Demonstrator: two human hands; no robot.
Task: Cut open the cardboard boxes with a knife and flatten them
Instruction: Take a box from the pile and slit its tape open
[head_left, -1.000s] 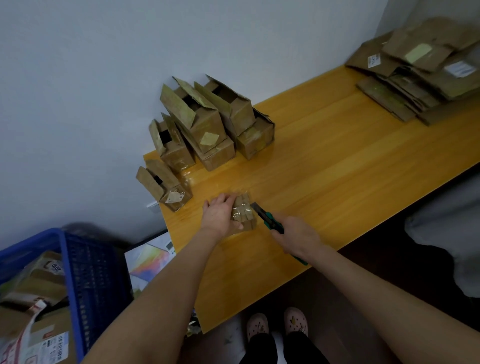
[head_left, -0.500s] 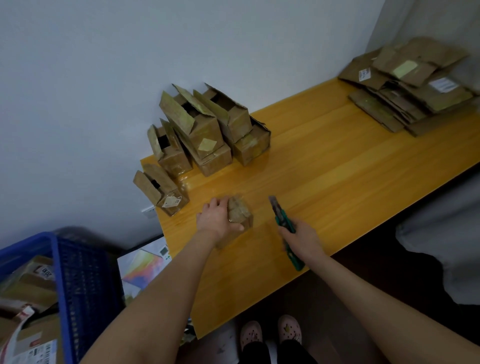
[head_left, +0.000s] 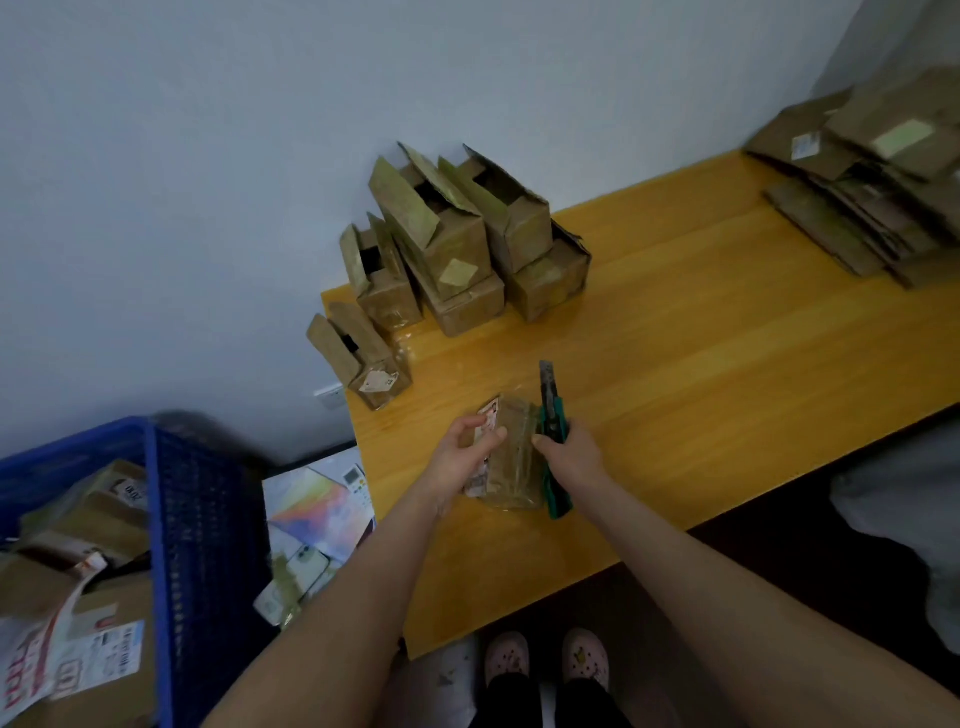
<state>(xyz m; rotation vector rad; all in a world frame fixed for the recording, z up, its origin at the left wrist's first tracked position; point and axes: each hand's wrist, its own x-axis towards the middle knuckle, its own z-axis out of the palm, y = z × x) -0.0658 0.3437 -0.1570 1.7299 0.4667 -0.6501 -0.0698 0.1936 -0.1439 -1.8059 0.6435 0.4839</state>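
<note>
Several opened boxes (head_left: 457, 244) on wooden table (head_left: 701, 364) | pale wall (head_left: 208, 156) | blue crate (head_left: 202, 493)

box (head_left: 511, 460), seemingly taped, knife (head_left: 549, 418) in right hand (head_left: 574, 457)

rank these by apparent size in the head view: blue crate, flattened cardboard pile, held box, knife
blue crate (near camera, partly cut off)
flattened cardboard pile (far, cut off)
held box
knife

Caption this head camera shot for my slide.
Left hand holds a small cardboard box at the table; right hand, gripping a green knife, touches its side.
</note>
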